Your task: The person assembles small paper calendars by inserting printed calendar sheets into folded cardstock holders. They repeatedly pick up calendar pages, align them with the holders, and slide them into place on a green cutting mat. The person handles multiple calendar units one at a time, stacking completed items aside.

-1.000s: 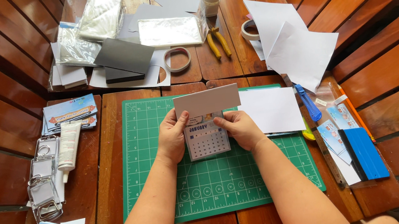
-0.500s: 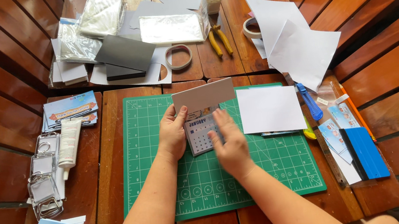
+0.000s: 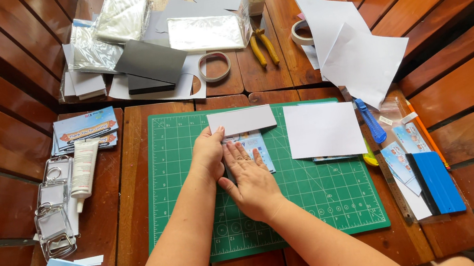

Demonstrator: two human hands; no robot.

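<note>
White sheet (image 3: pixel 324 130) and blue knife (image 3: pixel 371 121) lie right of hands (image 3: pixel 236 170).

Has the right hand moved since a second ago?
Yes. The right hand slid down the green cutting mat toward the wearer, from gripping the small card's right edge to lying flat over it.

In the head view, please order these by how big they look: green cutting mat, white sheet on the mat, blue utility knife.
1. Green cutting mat, largest.
2. White sheet.
3. Blue utility knife, smallest.
</note>
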